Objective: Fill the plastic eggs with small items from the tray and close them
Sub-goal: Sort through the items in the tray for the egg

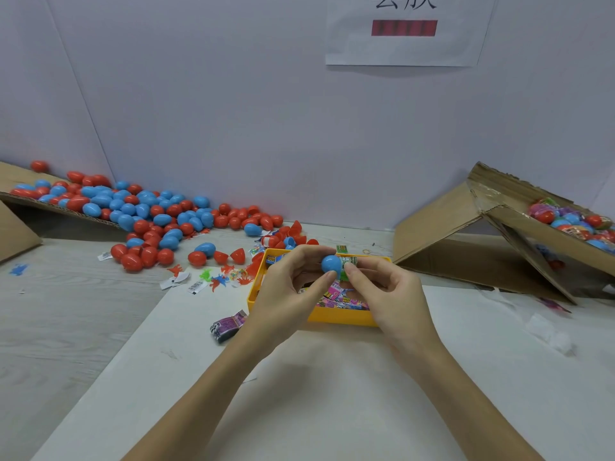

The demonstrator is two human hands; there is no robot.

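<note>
Both my hands meet mid-frame: left hand (293, 284) and right hand (382, 287) fingers pinch a blue egg half (331, 263) above the yellow tray (339, 317) of small packets (336, 296).

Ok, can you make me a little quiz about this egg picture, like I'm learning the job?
1. True or false: the left hand holds a red egg half.
2. What colour is the tray under the hands? A) green B) yellow C) white
3. Fill in: the big pile of eggs spills off a sheet of ____ on the left.

Key:
1. False. It grips a blue egg half, and the right hand pushes a small wrapped item into it.
2. B, yellow.
3. Cardboard.
</note>
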